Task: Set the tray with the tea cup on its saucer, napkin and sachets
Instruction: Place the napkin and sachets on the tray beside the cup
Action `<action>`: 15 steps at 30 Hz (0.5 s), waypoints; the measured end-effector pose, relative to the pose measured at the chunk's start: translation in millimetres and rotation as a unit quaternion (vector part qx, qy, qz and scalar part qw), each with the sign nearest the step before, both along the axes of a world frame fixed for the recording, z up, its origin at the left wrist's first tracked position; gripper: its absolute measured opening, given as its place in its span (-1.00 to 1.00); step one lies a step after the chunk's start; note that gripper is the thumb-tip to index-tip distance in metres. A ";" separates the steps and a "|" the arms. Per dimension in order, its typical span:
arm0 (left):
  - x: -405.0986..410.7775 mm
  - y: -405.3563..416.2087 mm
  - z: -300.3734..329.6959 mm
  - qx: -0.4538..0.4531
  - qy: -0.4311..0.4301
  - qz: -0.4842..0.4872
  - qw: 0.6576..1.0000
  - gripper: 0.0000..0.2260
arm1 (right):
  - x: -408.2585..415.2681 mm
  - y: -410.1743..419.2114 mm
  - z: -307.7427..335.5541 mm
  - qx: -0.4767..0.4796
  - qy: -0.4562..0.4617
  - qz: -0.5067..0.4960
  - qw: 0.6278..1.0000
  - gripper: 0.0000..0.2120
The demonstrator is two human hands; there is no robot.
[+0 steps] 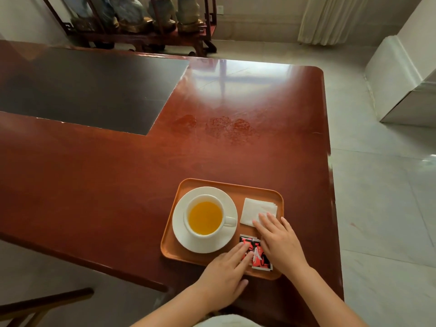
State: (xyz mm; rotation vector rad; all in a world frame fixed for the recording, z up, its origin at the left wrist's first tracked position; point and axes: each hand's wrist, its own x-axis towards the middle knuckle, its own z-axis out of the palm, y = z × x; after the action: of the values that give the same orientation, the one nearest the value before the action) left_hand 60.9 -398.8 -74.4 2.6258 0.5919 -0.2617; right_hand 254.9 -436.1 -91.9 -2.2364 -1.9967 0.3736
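Observation:
An orange tray (pixel 226 184) lies near the table's front right edge. On its left a white cup (pixel 204 216) of amber tea stands on a white saucer (pixel 182 234), handle pointing right. A folded white napkin (pixel 253 208) lies at the tray's back right. Red and black sachets (pixel 258 254) lie at the front right. My left hand (pixel 225 277) rests flat with its fingertips on the sachets. My right hand (pixel 279 243) lies flat, fingers spread, its fingertips on the napkin's near corner and its palm beside the sachets. Neither hand grips anything.
The tray sits on a glossy red-brown table (pixel 141 173) with a dark inset panel (pixel 89 88) at the back left. The table's right edge is close to the tray. A wooden chair frame (pixel 47 303) shows at the lower left. A display stand (pixel 141 27) is beyond the table.

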 end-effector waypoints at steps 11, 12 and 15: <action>1.5 -4.3 -1.5 0.017 0.050 0.004 0.999 -0.46 | 7.6 -1.3 3.7 0.021 -0.002 0.016 1.000 -0.58; 1.3 -4.5 -1.7 0.016 0.051 0.004 0.999 -0.46 | 6.0 -1.2 3.4 0.025 0.004 0.012 1.000 -0.58; 0.6 -5.4 -1.9 0.017 0.050 0.004 0.999 -0.45 | 4.6 -6.2 3.4 0.060 0.023 -0.012 0.998 -0.55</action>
State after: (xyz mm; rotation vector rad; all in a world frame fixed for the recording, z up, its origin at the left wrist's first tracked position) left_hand 61.5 -404.2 -76.4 2.6548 0.6463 -0.3840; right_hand 259.5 -442.2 -88.5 -2.1577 -1.9138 0.2916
